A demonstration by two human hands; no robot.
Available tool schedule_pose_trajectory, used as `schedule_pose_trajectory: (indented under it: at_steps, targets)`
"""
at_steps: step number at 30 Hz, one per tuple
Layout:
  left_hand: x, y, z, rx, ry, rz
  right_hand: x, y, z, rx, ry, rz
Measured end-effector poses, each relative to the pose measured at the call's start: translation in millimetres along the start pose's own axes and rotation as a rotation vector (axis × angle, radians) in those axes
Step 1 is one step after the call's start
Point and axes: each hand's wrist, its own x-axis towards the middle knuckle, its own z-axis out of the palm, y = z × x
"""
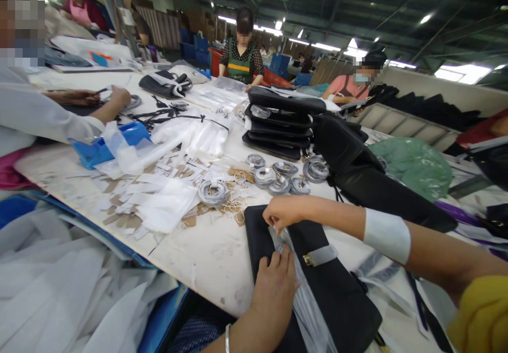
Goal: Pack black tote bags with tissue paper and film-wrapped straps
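Observation:
A black handbag (337, 295) with a gold clasp (308, 259) lies flat on the white table (206, 252) in front of me. A strip of clear plastic film (305, 305) runs along its left side. My left hand (273, 284) presses flat on the bag and the film, fingers stretched out. My right hand (283, 213) is closed in a pinch on the top end of the film at the bag's upper edge. A white band (387, 235) wraps my right forearm.
Several coiled grey straps (278, 175) and white paper slips (159, 194) lie beyond the bag. A stack of black bags (278, 125) stands further back. A blue tray (103, 146) sits left. Other people work around the table. White sheets (71, 289) pile at lower left.

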Motion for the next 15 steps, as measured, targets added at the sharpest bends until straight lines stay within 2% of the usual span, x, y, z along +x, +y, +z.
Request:
schedule_pose_trajectory:
  at_steps: [2, 4, 9, 12, 15]
  targets:
    - [-0.6, 0.0, -0.1, 0.001, 0.007, 0.004, -19.1, 1.7, -3.3, 0.074, 0.067, 0.008]
    - [-1.3, -0.1, -0.9, -0.002, 0.01, 0.009, -43.3, -0.2, -0.8, 0.243, 0.17, 0.041]
    - [-2.9, -1.3, -8.0, 0.012, 0.016, 0.014, -110.9, -21.8, 33.5, 1.025, 0.41, 0.087]
    - [-4.0, -2.2, -12.7, 0.027, 0.019, 0.03, -148.9, -56.4, 57.1, 1.359, 0.546, 0.029]
    - [-5.6, -3.1, -15.0, 0.075, 0.013, 0.056, -184.1, -109.4, 68.7, 1.54, 0.652, -0.134]
